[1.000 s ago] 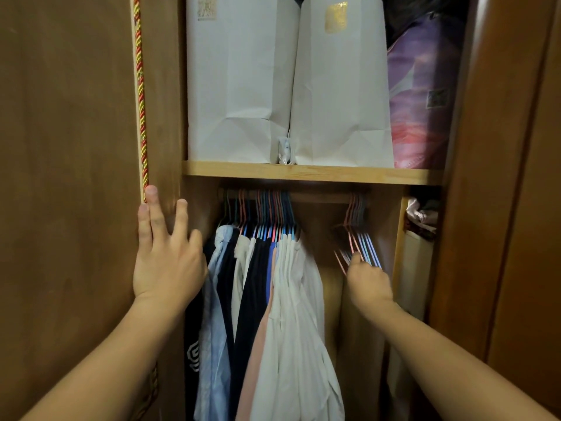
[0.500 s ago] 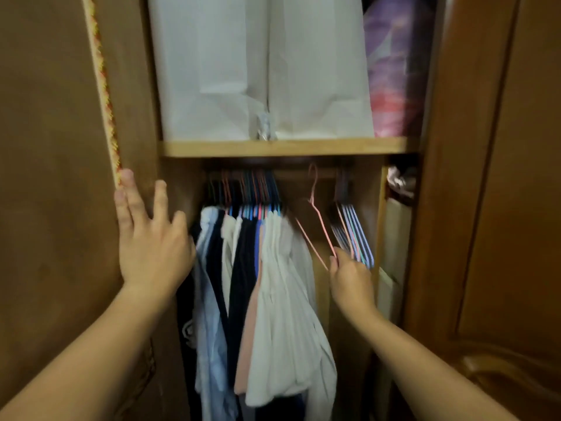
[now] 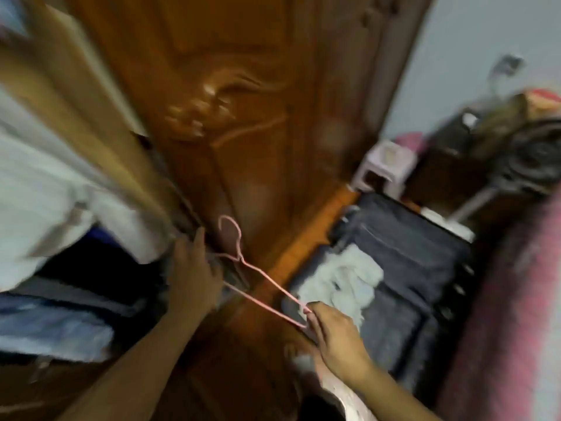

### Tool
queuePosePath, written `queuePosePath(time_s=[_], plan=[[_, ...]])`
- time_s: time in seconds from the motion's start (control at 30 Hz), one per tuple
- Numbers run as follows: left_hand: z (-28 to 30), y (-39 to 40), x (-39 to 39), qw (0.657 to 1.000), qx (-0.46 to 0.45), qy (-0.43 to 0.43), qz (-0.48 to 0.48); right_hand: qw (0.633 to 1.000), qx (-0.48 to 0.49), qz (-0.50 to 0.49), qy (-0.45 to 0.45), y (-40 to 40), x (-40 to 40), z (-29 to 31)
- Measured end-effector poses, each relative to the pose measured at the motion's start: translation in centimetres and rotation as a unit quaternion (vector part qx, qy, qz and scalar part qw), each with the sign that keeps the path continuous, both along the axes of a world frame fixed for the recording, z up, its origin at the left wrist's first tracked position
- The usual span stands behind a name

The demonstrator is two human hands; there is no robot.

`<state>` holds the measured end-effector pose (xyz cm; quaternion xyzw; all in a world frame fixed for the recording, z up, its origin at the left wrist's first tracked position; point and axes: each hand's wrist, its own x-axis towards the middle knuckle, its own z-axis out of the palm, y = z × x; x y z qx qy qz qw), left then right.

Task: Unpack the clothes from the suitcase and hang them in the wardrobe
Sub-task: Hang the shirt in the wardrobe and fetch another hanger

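The picture is blurred by motion. My right hand (image 3: 337,338) pinches one end of a thin pink wire hanger (image 3: 261,276), whose hook points up toward the wardrobe door (image 3: 236,117). My left hand (image 3: 194,278) sits open just left of the hanger, fingers spread, beside the hanging clothes (image 3: 60,183) at the left. A dark grey suitcase (image 3: 406,268) lies open on the floor at the right, with a pale crumpled garment (image 3: 343,284) lying in it.
A small white stool (image 3: 385,168) stands beyond the suitcase. A fan on a stand (image 3: 534,159) and dark furniture fill the far right. A pink fuzzy fabric (image 3: 516,314) borders the right edge. Orange floor (image 3: 306,238) shows between door and suitcase.
My view swung down and right from the wardrobe rail to the floor. My right hand pulled a pink hanger off the rail and carries it. My left hand left the door edge.
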<state>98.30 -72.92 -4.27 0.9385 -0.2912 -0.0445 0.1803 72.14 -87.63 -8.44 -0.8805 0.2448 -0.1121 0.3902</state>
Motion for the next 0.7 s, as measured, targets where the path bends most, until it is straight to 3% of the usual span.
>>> queuePosePath(time_s=[0.1,0.3,0.4,0.53,0.6,0.7], plan=[[-6.0,-2.7,-5.1,0.984,0.123,0.039,-0.126,0.988,0.116,-0.090,0.043,-1.6,-10.1,-1.2],[-9.3,-9.7,-11.3,0.933,0.171,0.122,-0.294,0.948,0.253,-0.159,0.109,-7.3,-21.4,-2.0],[-9.2,-13.8,-14.6,0.898,0.175,0.139,-0.380,0.928,0.295,-0.154,0.166,-9.8,-23.8,-3.6],[-13.1,-18.6,-19.9,0.842,0.211,0.210,-0.450,0.883,0.401,-0.225,0.090,-13.2,-21.1,-6.4],[-15.9,-21.0,-21.4,0.840,0.218,0.224,-0.444,0.877,0.394,-0.257,0.100,-15.5,-19.6,-9.6],[-22.5,-24.0,-21.3,0.878,0.213,0.223,-0.367,0.847,0.413,-0.298,0.155,-18.9,-19.0,-16.2]])
